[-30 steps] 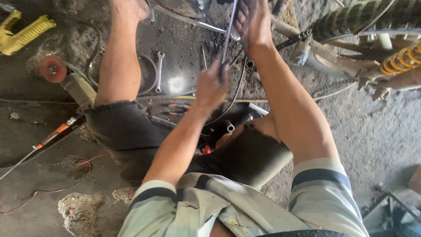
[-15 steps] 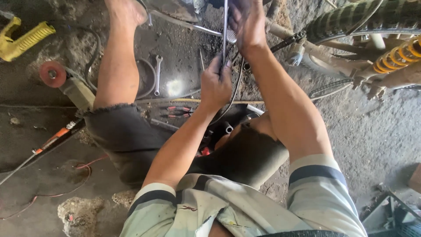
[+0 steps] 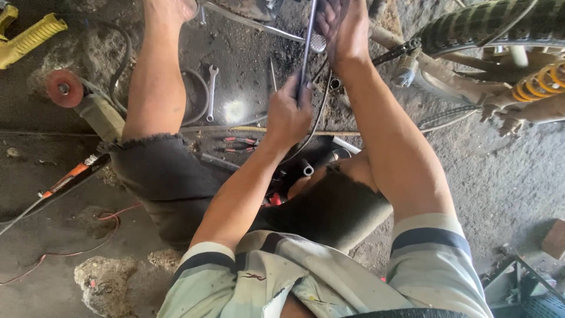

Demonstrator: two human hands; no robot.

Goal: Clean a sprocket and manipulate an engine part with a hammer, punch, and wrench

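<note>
I sit on a grimy concrete floor with my legs spread. My left hand (image 3: 288,115) grips the lower part of a long thin metal rod (image 3: 308,44) that runs up to the top edge. My right hand (image 3: 344,29) is closed around the upper end of the same rod, beside a bicycle's pedal crank (image 3: 406,68). The bicycle's rear tyre (image 3: 488,23) and a yellow coil spring (image 3: 538,82) lie at the upper right.
A spanner (image 3: 210,94), red-handled pliers (image 3: 238,144) and sockets (image 3: 306,169) lie between my legs. An angle grinder with a red disc (image 3: 65,88) sits at left, a yellow tool (image 3: 26,38) at top left. A red-handled tool (image 3: 65,176) and red wire (image 3: 76,235) lie lower left.
My left hand has slid a little up the rod toward my right hand. The view has shifted slightly; both hands keep their grip.
</note>
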